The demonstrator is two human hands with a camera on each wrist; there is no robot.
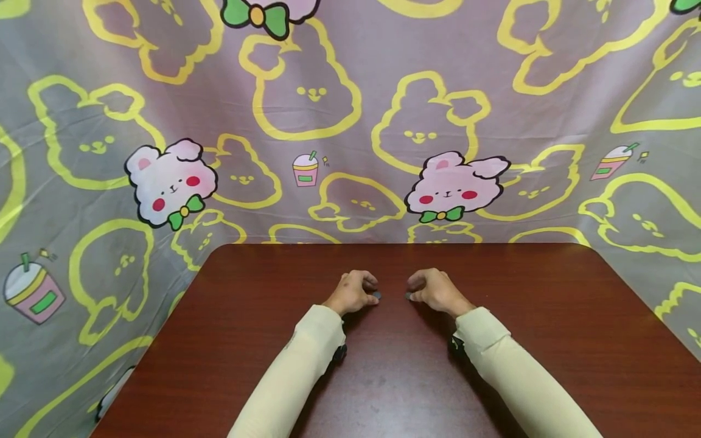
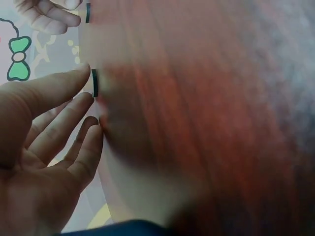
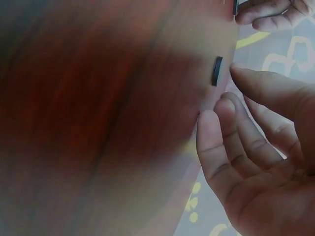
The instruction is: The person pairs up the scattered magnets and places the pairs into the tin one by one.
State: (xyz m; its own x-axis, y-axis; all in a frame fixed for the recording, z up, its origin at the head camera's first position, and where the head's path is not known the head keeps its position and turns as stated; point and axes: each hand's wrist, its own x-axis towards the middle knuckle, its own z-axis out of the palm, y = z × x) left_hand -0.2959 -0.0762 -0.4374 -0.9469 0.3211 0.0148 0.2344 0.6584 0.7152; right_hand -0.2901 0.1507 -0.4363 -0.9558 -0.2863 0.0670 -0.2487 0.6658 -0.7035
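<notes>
Two small dark discs lie on the brown table (image 1: pixel 394 377), a short way apart. At the left disc (image 1: pixel 378 295), my left hand (image 1: pixel 353 293) has thumb and fingers spread in a loose curve. In the left wrist view the thumb and a fingertip come right up to that disc (image 2: pixel 95 82). My right hand (image 1: pixel 438 292) faces the other disc (image 1: pixel 408 296) from the right. In the right wrist view a gap shows between its thumb (image 3: pixel 246 78) and this disc (image 3: pixel 217 71). Both discs show only as thin edges in the wrist views.
A curtain (image 1: pixel 361 121) printed with yellow outlines and cartoon rabbits hangs behind and beside the table. The table's far edge runs just beyond the hands. Pale sleeves (image 1: pixel 290 371) cover both forearms, with dark straps at the wrists.
</notes>
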